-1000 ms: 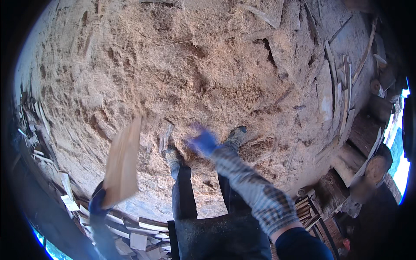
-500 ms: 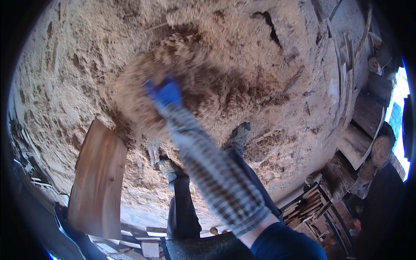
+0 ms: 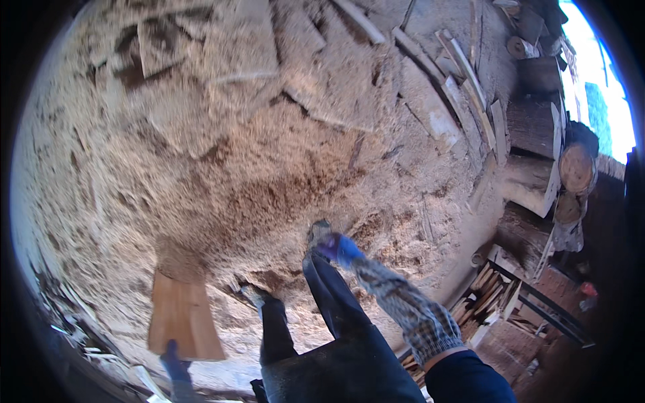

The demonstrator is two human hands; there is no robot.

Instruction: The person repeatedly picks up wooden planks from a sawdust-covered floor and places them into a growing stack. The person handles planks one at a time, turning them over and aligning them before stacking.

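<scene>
A flat wooden board (image 3: 185, 316) lies at the lower left, its far end under a heap of sawdust (image 3: 180, 258). My left hand (image 3: 175, 361), in a blue glove, grips the board's near edge with the thumb on top; the other fingers are hidden beneath. In a blue glove below a checked sleeve, my right hand (image 3: 341, 250) is beside my right boot (image 3: 320, 230), over the sawdust-covered ground. Its fingers are blurred, and I see nothing held in it.
Curved wood strips (image 3: 463, 67) and slabs lie at the far right, by stacked logs (image 3: 534, 124). A crate of split wood (image 3: 487, 289) stands at the lower right. Half-buried flat pieces (image 3: 245, 40) are at the top. My left boot (image 3: 254, 293) stands near the board.
My right hand has moved from the sawdust ahead back toward my right boot. The board sits lower and flatter, with sawdust on its far end, and my left hand now shows on it.
</scene>
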